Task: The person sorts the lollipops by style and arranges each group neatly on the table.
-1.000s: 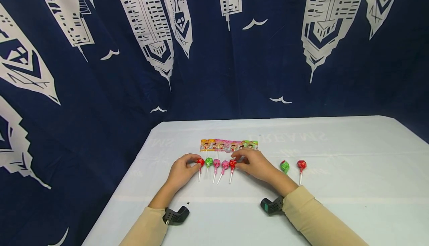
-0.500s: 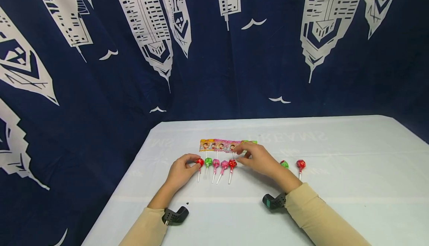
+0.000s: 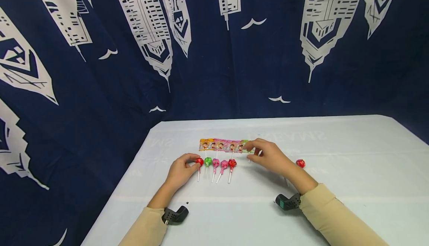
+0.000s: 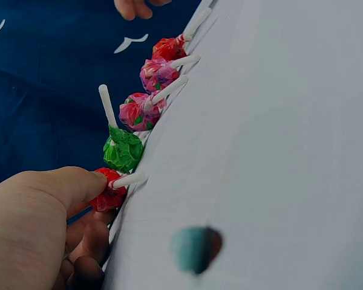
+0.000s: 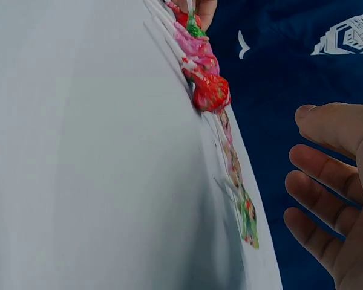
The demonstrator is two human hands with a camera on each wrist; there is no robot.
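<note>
**Red, green and pink lollipops in a row under our hands**

Red wrapping shows at the near-left end of the row, where our left hand (image 3: pixel 181 171) pinches the red lollipop (image 3: pixel 200 161) between thumb and curled fingers; the left wrist view shows the thumb pressed on its head. Beside it lie a green lollipop (image 3: pixel 208 161), two pink lollipops (image 3: pixel 216 162) and a second red lollipop (image 3: pixel 232 163), sticks pointing toward us, all on the white tablecloth (image 3: pixel 335 156).

Our right hand (image 3: pixel 271 157) hovers just beyond the row's right end, by the green end of the strip of flat wrapped lollipops (image 3: pixel 224 145). In the right wrist view its fingers (image 5: pixel 317 187) are spread and loosely bent, clear of the strip and holding nothing. Another red lollipop (image 3: pixel 300 163) lies apart to the right. A dark blue curtain (image 3: pixel 100 89) printed with white towers hangs behind the table.
</note>
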